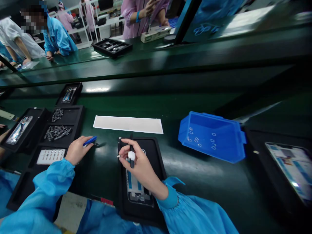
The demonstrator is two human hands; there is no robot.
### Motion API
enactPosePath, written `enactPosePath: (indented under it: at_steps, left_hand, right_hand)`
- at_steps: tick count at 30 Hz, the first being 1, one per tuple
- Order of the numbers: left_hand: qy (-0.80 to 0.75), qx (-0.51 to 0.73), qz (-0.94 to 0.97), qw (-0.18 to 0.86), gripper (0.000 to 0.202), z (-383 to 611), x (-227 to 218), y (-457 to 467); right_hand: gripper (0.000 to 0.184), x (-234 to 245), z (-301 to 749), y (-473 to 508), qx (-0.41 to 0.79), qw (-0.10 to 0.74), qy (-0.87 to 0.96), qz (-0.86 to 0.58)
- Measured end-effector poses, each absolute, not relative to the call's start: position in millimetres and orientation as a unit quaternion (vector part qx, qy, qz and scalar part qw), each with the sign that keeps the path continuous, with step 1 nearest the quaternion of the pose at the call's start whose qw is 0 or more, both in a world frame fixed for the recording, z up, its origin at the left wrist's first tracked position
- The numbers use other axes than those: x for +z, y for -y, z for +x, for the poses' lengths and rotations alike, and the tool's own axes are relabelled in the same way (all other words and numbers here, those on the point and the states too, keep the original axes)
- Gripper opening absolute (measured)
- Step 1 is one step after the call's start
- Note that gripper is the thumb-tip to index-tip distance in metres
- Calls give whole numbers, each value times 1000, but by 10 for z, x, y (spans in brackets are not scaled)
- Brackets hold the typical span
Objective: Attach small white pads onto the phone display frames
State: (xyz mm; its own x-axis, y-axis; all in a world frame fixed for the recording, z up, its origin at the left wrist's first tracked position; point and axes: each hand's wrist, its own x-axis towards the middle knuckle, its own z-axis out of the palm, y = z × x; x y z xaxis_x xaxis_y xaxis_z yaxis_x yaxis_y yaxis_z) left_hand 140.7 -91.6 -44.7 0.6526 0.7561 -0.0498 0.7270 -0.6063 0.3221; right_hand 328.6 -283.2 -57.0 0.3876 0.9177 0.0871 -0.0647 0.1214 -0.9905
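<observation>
My left hand (78, 150) is closed around a blue pen-like tool (90, 141) above the green work surface, with a small dark piece near the tool's tip. My right hand (137, 164) is over a black tray (158, 169), its fingers curled around a slim black tool (132, 162) with a white wrap. By the right thumb and fingertips is a tiny pale piece (118, 156), too small to name. Inside that tray lies a phone frame (138, 195) with blue strips, partly hidden by my right hand.
A white paper strip (128, 124) lies beyond the tray. To the right stand a blue bin (212, 138) with several small clear rings and another phone tray (258, 162). At left, a compartment tray (76, 120) holds small dark parts and a white card (50, 156). Co-workers are across the bench.
</observation>
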Motion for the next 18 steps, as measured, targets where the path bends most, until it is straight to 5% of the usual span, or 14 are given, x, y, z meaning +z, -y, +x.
enactPosePath:
  at_steps: [6, 12, 18]
  left_hand:
    - [-416, 258, 809, 326, 38, 1400, 94, 1397]
    - [-313, 366, 833, 271, 52, 1390, 275, 1971]
    - [-326, 324, 803, 378, 11, 1724, 116, 2178]
  right_hand:
    - [45, -561, 3316, 2957, 380, 652, 385, -532]
    - [43, -571, 3358, 3060, 338, 655, 406, -540]
    - [45, -620, 3427, 3119, 316, 643, 413, -563]
